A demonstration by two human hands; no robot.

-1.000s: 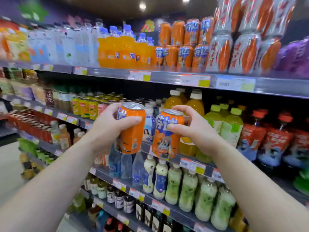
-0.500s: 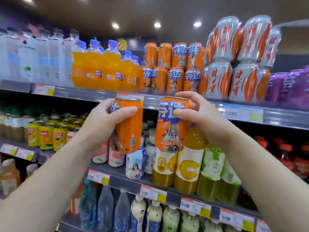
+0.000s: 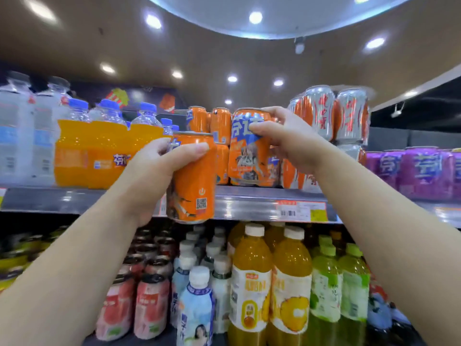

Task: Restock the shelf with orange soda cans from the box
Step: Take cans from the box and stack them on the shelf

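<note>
Your left hand [image 3: 152, 176] grips one orange soda can [image 3: 193, 178] upright in front of the top shelf's edge [image 3: 249, 203]. Your right hand [image 3: 287, 143] holds a second orange can [image 3: 249, 156] at its upper part, its base at the shelf among stacked orange cans [image 3: 219, 123], beside the silver-and-orange cans [image 3: 321, 111].
</note>
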